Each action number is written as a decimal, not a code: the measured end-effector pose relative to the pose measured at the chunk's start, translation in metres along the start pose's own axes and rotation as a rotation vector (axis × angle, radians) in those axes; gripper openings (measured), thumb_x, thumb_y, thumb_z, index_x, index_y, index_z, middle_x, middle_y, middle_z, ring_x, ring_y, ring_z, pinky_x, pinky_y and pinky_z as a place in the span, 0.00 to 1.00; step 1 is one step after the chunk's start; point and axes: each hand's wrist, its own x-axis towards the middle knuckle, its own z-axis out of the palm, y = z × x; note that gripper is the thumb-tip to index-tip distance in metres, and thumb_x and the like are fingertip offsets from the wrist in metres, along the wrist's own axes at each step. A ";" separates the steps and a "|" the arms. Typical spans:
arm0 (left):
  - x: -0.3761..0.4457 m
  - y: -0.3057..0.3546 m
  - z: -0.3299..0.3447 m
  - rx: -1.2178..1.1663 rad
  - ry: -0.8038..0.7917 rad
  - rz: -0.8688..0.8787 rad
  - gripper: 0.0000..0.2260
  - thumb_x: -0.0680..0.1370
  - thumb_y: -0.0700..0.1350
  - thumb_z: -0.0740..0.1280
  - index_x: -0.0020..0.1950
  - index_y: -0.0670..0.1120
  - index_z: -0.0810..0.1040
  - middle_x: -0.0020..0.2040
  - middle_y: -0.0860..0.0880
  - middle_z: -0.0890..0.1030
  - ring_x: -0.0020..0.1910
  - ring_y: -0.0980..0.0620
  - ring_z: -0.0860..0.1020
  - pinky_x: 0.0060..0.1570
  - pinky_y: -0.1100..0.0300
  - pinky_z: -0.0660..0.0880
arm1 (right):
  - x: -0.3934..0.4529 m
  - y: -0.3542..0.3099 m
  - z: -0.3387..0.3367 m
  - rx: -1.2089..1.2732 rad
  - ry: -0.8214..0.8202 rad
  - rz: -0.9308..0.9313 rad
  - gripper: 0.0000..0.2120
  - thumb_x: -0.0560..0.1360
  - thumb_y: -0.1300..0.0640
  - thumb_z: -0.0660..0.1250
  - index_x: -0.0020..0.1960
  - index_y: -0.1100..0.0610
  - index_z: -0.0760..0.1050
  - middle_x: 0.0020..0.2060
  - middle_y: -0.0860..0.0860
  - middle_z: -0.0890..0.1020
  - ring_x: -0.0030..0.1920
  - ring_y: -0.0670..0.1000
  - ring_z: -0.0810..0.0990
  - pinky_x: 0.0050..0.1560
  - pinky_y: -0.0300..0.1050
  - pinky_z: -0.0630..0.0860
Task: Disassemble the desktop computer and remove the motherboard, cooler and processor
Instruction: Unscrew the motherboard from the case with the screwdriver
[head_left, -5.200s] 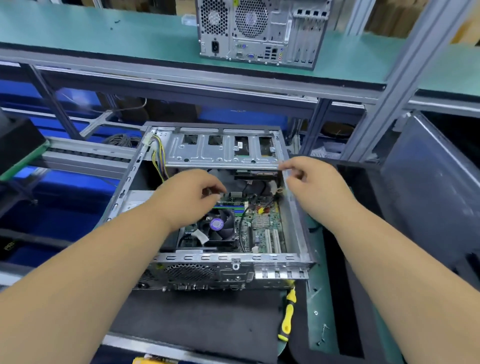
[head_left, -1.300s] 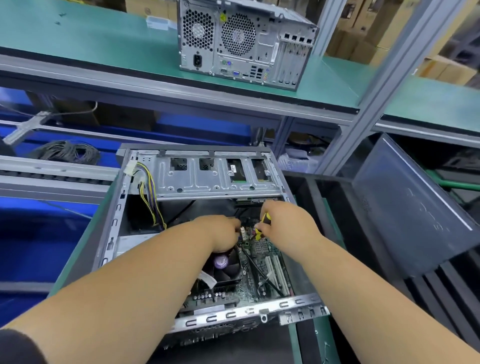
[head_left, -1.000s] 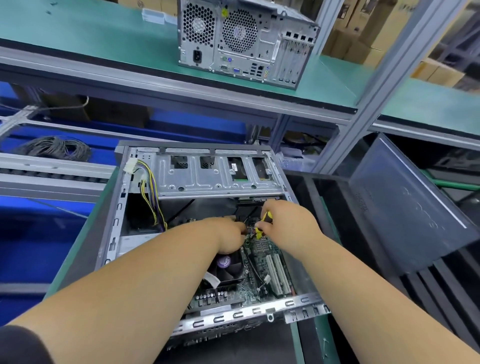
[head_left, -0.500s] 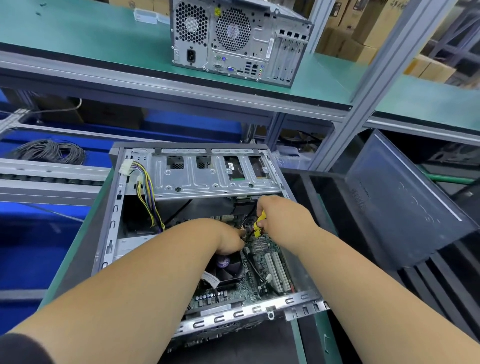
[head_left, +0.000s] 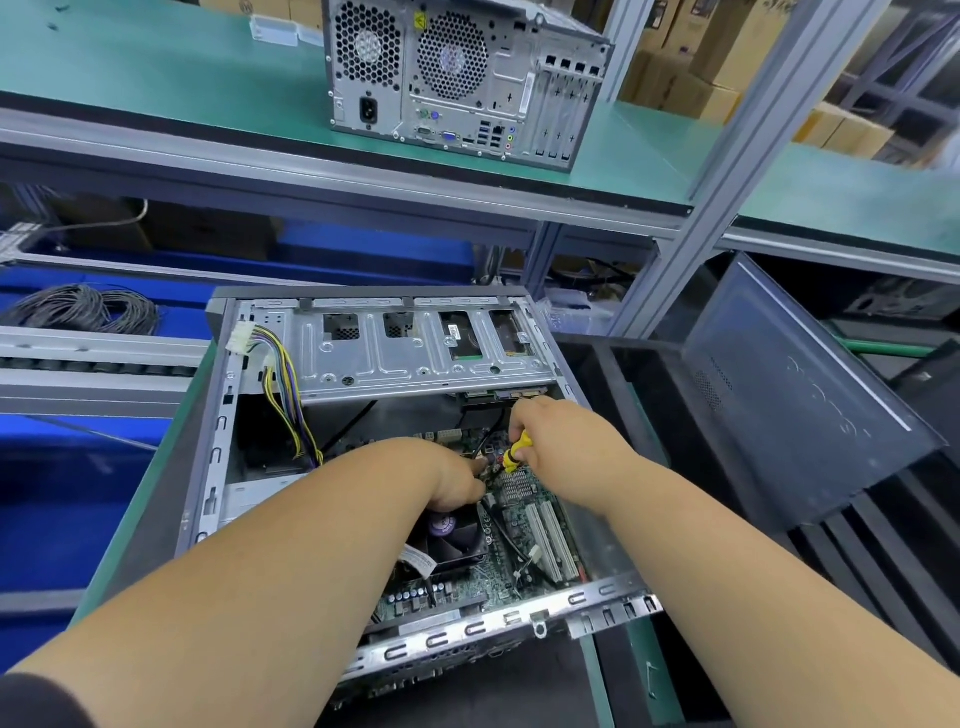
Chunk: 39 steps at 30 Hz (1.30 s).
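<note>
An open desktop case (head_left: 223, 415) lies on its side in front of me. The green motherboard (head_left: 524, 525) sits inside it, with the black cooler fan (head_left: 452, 540) partly hidden under my left forearm. My right hand (head_left: 561, 447) is shut on a yellow-handled screwdriver (head_left: 517, 451), its tip pointing down at the board. My left hand (head_left: 447, 475) reaches in beside the tip, fingers curled against the board; I cannot see whether it pinches anything. The silver drive cage (head_left: 415, 358) spans the far side of the case. The processor is hidden.
A bundle of yellow, black and purple power cables (head_left: 283, 384) hangs at the case's left. A second closed computer (head_left: 457, 78) stands on the green upper shelf. A removed grey side panel (head_left: 800, 395) leans at the right. A coil of grey cable (head_left: 83, 309) lies at the left.
Since five seconds ago my right hand has taken the yellow screwdriver and both hands have gone down onto the motherboard. Over the last second they have barely shifted.
</note>
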 end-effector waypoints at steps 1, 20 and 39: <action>0.000 0.000 0.000 0.003 -0.005 -0.001 0.25 0.84 0.53 0.50 0.79 0.58 0.45 0.80 0.44 0.51 0.77 0.42 0.54 0.73 0.49 0.53 | -0.001 0.000 0.001 -0.004 0.007 -0.006 0.08 0.77 0.58 0.66 0.55 0.51 0.71 0.52 0.50 0.76 0.47 0.52 0.73 0.44 0.49 0.74; 0.005 -0.003 0.000 0.009 -0.027 -0.017 0.25 0.83 0.53 0.50 0.79 0.59 0.44 0.80 0.43 0.52 0.77 0.41 0.56 0.73 0.49 0.55 | -0.003 0.003 0.003 -0.024 0.059 -0.062 0.08 0.77 0.58 0.66 0.55 0.53 0.71 0.51 0.51 0.77 0.47 0.53 0.73 0.41 0.47 0.71; -0.006 0.002 -0.002 0.032 0.008 0.002 0.25 0.84 0.53 0.49 0.80 0.56 0.47 0.80 0.44 0.53 0.77 0.43 0.56 0.72 0.52 0.55 | 0.007 0.002 -0.002 0.039 0.161 -0.038 0.06 0.76 0.49 0.67 0.51 0.50 0.76 0.42 0.48 0.81 0.47 0.52 0.77 0.52 0.45 0.68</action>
